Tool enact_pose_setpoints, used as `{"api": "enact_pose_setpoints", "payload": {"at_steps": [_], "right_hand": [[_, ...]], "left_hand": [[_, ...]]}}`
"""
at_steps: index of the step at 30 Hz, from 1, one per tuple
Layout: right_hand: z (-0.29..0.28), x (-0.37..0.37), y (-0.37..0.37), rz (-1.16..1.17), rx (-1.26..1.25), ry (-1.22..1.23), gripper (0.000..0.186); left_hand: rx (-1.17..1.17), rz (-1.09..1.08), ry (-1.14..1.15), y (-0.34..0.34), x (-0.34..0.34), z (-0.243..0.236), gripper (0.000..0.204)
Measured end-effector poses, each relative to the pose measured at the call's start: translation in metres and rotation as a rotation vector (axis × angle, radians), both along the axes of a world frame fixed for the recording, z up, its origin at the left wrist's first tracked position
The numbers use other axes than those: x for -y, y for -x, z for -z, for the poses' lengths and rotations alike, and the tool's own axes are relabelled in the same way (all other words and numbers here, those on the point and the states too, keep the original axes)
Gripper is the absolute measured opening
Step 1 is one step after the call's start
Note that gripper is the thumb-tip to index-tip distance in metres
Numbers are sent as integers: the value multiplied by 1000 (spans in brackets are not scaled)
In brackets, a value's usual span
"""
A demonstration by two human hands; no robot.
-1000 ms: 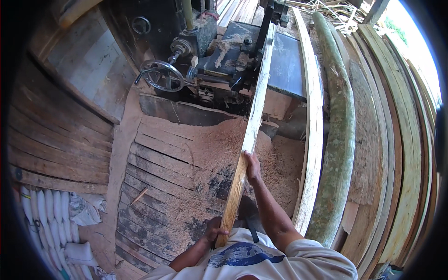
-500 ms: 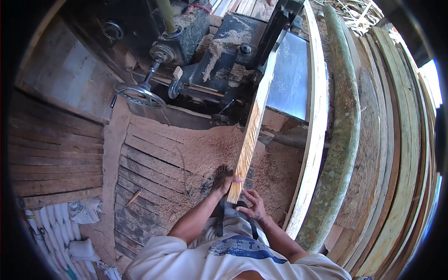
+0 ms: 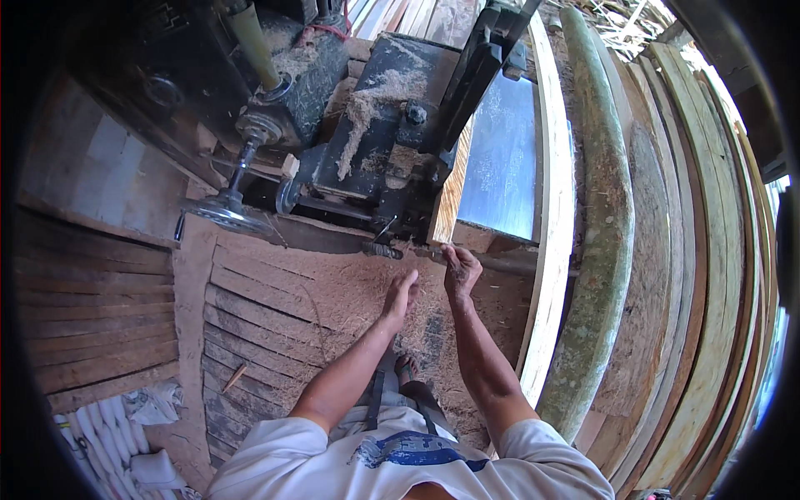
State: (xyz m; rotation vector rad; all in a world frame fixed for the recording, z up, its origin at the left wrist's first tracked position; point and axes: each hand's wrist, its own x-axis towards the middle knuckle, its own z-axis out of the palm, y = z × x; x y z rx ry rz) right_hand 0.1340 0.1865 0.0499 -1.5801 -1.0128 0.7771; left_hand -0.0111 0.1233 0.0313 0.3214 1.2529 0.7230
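A narrow wooden board (image 3: 455,196) lies on the machine's metal table (image 3: 502,150), running away from me beside the dark upright guide (image 3: 475,71). At its near end, my right hand (image 3: 462,271) is closed, with bent fingertips pressed against the wood. My left hand (image 3: 402,297) hovers to the left, apart from the board. Nothing shows in it, and its fingers are stretched out. The board's far part is hidden behind the guide.
Left of the board stands a dark sawdust-covered machine body (image 3: 392,108) with a handwheel (image 3: 229,208). A long pale plank (image 3: 552,208) and a bark-covered log (image 3: 608,208) run along the right, beside stacked boards (image 3: 708,250). Sawdust (image 3: 333,275) covers the slatted floor.
The board has slid forward, away from me. My left hand has let go of it and moved forward. My right hand has followed the board's near end forward.
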Motion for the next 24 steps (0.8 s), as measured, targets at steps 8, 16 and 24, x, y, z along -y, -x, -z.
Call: {"api": "enact_pose_setpoints", "payload": {"at_steps": [8, 16, 24], "right_hand": [[12, -101, -75, -506, -515, 354, 45], [91, 204, 7, -549, -932, 671, 38], [102, 386, -84, -200, -813, 705, 34]], "left_hand": [[12, 442, 94, -55, 117, 24, 43], [-495, 846, -154, 68, 217, 65, 53], [-867, 591, 314, 247, 364, 83, 51]]}}
